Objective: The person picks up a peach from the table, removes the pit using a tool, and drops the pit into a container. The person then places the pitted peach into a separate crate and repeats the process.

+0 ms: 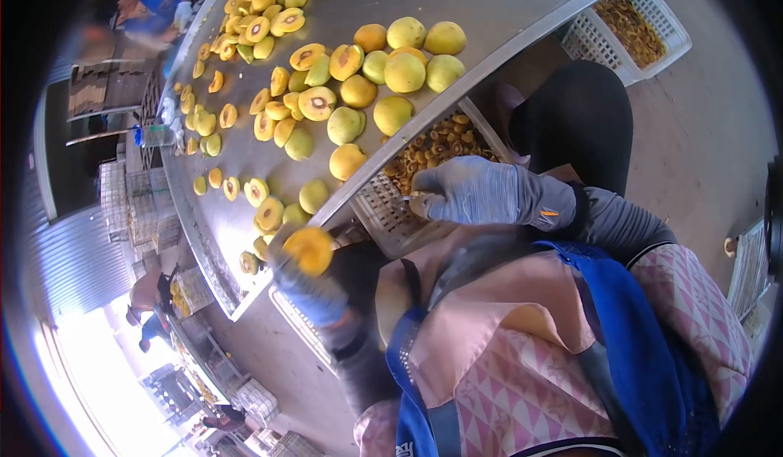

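Left hand [318, 292]: grip closed on a fruit half [308, 251] (both blurred)
Right hand [473, 191]: grip curled around a small tool [418, 199], mid-frame
Worktop [506, 13]: fruit [317, 103], upper left

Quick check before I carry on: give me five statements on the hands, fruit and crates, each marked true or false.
1. The left hand holds a piece of fruit. True.
2. The right hand is bare. False: it is gloved.
3. Halved fruit lies on the table. True.
4. The upper-right crate holds blue bottles. False: it holds brown scraps.
5. The lower crate beside the right hand holds brownish pieces. True.
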`<control>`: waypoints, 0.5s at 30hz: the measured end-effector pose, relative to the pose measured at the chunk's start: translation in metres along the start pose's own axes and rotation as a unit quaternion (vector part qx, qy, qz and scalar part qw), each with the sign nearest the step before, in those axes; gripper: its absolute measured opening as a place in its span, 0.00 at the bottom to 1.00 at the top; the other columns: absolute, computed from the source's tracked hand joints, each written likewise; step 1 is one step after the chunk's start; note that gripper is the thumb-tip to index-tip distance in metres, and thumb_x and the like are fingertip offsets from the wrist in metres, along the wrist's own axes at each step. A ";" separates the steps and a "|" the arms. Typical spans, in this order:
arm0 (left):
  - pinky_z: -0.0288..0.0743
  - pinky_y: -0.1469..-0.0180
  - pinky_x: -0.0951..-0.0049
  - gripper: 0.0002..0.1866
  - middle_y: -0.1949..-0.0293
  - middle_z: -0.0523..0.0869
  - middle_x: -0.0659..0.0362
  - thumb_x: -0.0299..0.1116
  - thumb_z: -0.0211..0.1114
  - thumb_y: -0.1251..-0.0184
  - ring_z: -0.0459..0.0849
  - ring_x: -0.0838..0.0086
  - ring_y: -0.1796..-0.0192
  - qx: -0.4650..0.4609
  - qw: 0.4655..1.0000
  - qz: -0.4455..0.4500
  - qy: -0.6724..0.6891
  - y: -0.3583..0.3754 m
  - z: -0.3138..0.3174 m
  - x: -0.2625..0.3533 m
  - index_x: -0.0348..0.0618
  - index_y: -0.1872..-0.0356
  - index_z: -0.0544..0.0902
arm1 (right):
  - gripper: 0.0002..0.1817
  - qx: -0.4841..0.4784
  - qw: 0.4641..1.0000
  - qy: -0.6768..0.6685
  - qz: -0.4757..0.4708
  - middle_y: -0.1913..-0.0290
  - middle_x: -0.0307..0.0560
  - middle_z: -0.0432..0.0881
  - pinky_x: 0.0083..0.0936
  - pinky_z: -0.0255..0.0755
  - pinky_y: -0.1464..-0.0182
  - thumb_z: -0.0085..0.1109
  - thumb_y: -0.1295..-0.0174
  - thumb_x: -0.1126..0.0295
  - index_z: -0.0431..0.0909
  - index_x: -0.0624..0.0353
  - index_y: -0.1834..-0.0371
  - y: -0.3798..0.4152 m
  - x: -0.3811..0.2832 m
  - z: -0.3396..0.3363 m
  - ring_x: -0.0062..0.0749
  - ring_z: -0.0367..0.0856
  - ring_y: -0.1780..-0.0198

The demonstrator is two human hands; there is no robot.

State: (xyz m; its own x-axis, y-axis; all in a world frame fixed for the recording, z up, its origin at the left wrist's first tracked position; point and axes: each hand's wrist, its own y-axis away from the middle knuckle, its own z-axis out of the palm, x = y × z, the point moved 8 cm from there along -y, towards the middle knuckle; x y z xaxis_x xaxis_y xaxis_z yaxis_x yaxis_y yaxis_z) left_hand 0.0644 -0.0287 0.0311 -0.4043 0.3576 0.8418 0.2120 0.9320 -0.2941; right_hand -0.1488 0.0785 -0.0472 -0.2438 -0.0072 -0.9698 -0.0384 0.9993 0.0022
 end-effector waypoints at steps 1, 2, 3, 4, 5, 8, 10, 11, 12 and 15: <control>0.78 0.51 0.71 0.29 0.59 0.83 0.55 0.52 0.43 0.22 0.81 0.69 0.55 0.025 0.999 0.006 -0.023 0.000 -0.032 -0.005 0.32 0.52 0.80 | 0.17 0.002 0.997 0.071 0.016 0.68 0.59 0.83 0.43 0.77 0.60 0.56 0.34 0.56 0.77 0.60 0.55 0.003 -0.003 -0.001 0.53 0.84 0.63; 0.78 0.53 0.71 0.27 0.61 0.83 0.55 0.51 0.45 0.23 0.81 0.69 0.56 0.050 0.998 0.012 -0.046 0.002 -0.065 -0.012 0.33 0.54 0.81 | 0.17 0.004 0.989 0.142 0.031 0.67 0.59 0.83 0.44 0.77 0.59 0.57 0.36 0.57 0.78 0.60 0.56 0.006 -0.004 -0.001 0.56 0.84 0.61; 0.78 0.54 0.72 0.25 0.61 0.83 0.56 0.49 0.50 0.24 0.81 0.71 0.56 0.081 0.995 -0.033 -0.055 0.004 -0.100 -0.029 0.33 0.56 0.82 | 0.14 0.040 0.982 0.185 -0.008 0.68 0.59 0.84 0.47 0.77 0.60 0.59 0.39 0.61 0.78 0.59 0.58 0.007 0.002 0.004 0.55 0.85 0.64; 0.78 0.54 0.72 0.23 0.61 0.83 0.57 0.48 0.55 0.26 0.81 0.72 0.57 0.112 0.989 -0.078 -0.062 0.006 -0.132 -0.045 0.33 0.57 0.82 | 0.14 0.038 0.982 0.183 -0.012 0.68 0.59 0.84 0.47 0.77 0.60 0.59 0.39 0.61 0.78 0.59 0.58 0.008 0.002 0.007 0.55 0.85 0.64; 0.78 0.54 0.72 0.23 0.61 0.83 0.57 0.48 0.55 0.26 0.81 0.72 0.57 0.115 0.988 -0.076 -0.064 0.007 -0.158 -0.052 0.33 0.57 0.82 | 0.14 0.002 0.977 0.213 0.001 0.68 0.57 0.84 0.47 0.77 0.62 0.59 0.38 0.59 0.77 0.58 0.57 0.007 0.005 0.014 0.55 0.84 0.65; 0.77 0.52 0.71 0.17 0.59 0.84 0.56 0.41 0.65 0.32 0.82 0.71 0.55 -0.032 0.901 -0.261 -0.346 0.008 -0.182 -0.097 0.34 0.58 0.83 | 0.14 -0.059 0.967 0.246 0.014 0.69 0.56 0.83 0.47 0.76 0.64 0.59 0.38 0.59 0.76 0.57 0.57 0.004 0.010 0.026 0.55 0.84 0.66; 0.76 0.49 0.68 0.14 0.57 0.85 0.54 0.37 0.68 0.36 0.82 0.68 0.53 -0.082 0.816 -0.043 -0.570 -0.019 -0.156 -0.078 0.35 0.57 0.84 | 0.14 -0.085 0.964 0.250 0.013 0.69 0.56 0.83 0.47 0.76 0.64 0.61 0.39 0.60 0.76 0.58 0.58 -0.001 0.007 0.030 0.55 0.84 0.66; 0.75 0.47 0.65 0.15 0.54 0.84 0.51 0.34 0.68 0.37 0.82 0.64 0.51 -0.067 0.849 -0.016 -0.525 -0.038 -0.144 -0.077 0.35 0.53 0.83 | 0.15 -0.079 0.966 0.247 0.024 0.69 0.57 0.83 0.47 0.76 0.63 0.61 0.41 0.61 0.76 0.59 0.58 -0.001 0.002 0.024 0.56 0.84 0.65; 0.75 0.48 0.66 0.16 0.53 0.83 0.51 0.33 0.68 0.36 0.81 0.65 0.51 -0.061 0.918 -0.022 -0.392 -0.058 -0.113 -0.064 0.35 0.50 0.83 | 0.15 -0.073 0.967 0.243 0.036 0.69 0.58 0.83 0.47 0.76 0.62 0.62 0.43 0.63 0.76 0.60 0.58 -0.002 0.000 0.021 0.56 0.84 0.64; 0.73 0.44 0.68 0.21 0.49 0.81 0.52 0.32 0.67 0.36 0.80 0.66 0.49 -0.114 0.978 -0.019 -0.176 -0.119 -0.024 -0.074 0.36 0.43 0.79 | 0.15 -0.067 0.968 0.236 0.054 0.68 0.58 0.83 0.47 0.76 0.61 0.62 0.45 0.65 0.76 0.60 0.56 -0.005 0.004 0.018 0.57 0.84 0.63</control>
State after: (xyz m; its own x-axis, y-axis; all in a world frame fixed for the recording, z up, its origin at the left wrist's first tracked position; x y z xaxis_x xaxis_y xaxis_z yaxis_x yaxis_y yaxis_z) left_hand 0.0902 -0.1671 0.0146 -0.6885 0.3586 0.6304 0.3675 0.9219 -0.1229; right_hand -0.1326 0.0738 -0.0558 -0.6684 0.0486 -0.7422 -0.1062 0.9814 0.1599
